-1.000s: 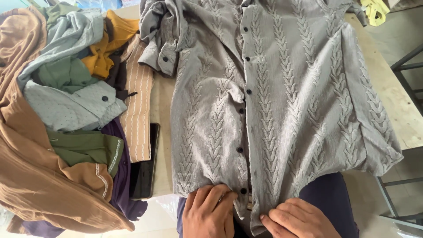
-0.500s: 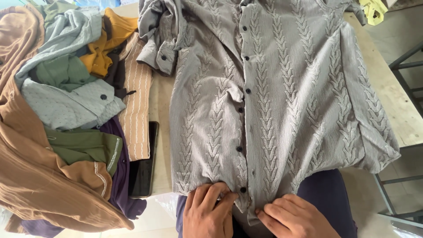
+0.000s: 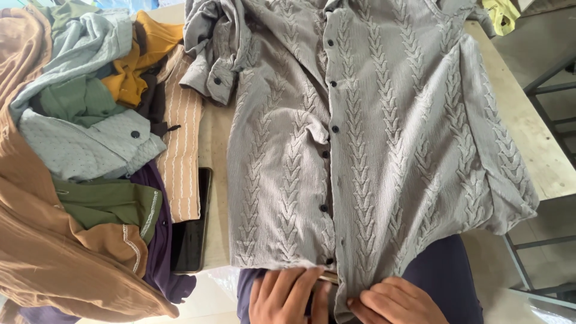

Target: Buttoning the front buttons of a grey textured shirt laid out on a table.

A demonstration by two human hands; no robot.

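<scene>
both hands, left hand (image 3: 287, 295) and right hand (image 3: 396, 302), pinch closed the grey cable-textured button shirt (image 3: 372, 132) hem at six o'clock; heaped coloured garments (image 3: 78, 150) at nine.

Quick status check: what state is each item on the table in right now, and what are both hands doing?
Grey shirt: spread flat, buttoned down the front, hem over the table edge.
Left hand: on the hem by the lowest button.
Right hand: pinching the hem.
Phone: lying flat, screen dark.
Clothes pile: heaped, unfolded.
</scene>
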